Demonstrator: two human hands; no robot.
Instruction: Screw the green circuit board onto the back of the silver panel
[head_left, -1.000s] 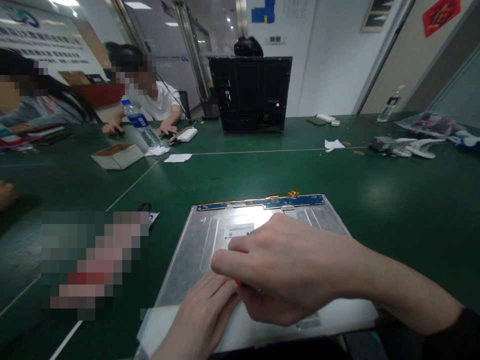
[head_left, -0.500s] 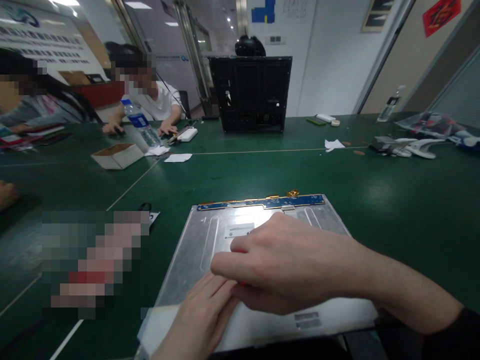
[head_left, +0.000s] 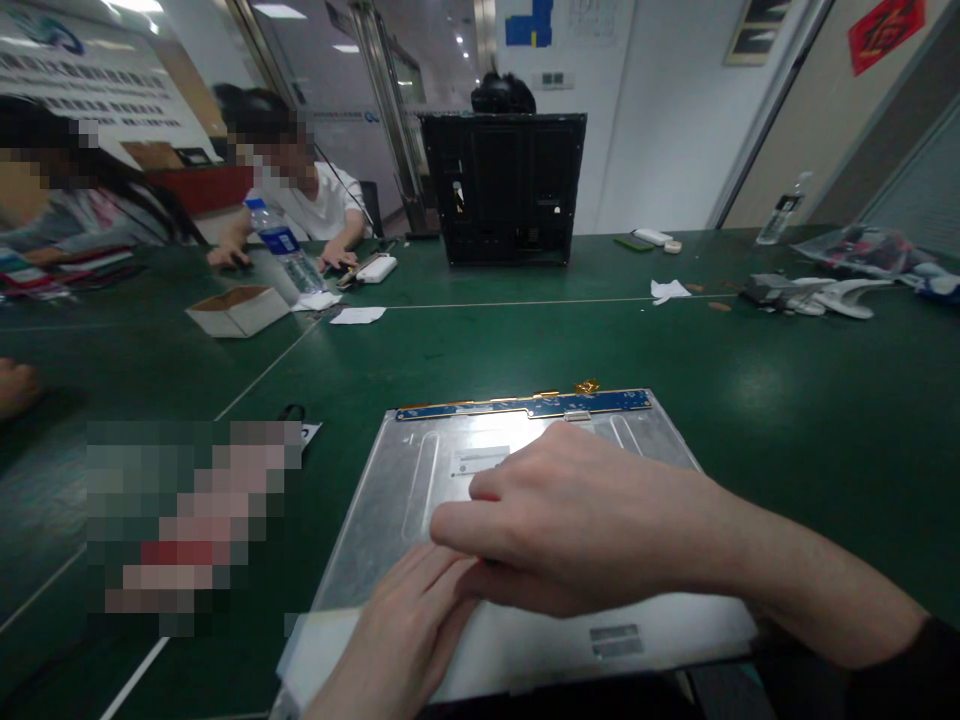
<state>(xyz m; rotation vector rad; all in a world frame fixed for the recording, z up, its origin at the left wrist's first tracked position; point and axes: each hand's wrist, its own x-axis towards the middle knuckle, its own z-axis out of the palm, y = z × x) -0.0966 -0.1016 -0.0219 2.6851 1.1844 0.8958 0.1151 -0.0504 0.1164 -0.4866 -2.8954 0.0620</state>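
Note:
In front of me lies a metal-backed display panel [head_left: 367, 520], with a narrow blue circuit board [head_left: 517, 405] along its far edge. My right hand [head_left: 570, 530] is over the panel's middle, its fingers curled closed around something hidden. Beneath its fingertips, my left hand [head_left: 405, 620] reaches in from the near left. The left fingers are pressed together and their tips are covered by the right hand, so what they hold cannot be made out. A translucent film [head_left: 322, 640] covers the near left corner. A white label [head_left: 480, 460] sits beyond my right hand.
The panel rests on a green table [head_left: 480, 350]. A black-backed monitor [head_left: 506, 190] stands across it. At the far left are an open carton [head_left: 238, 312], a water bottle [head_left: 285, 245] and two people seated. Cables and grey-white parts [head_left: 814, 295] lie at the right.
My right hand has shifted and turned slightly, its fingertips a little to the right. A small orange spot seen under it earlier is now hidden. The panel stays put.

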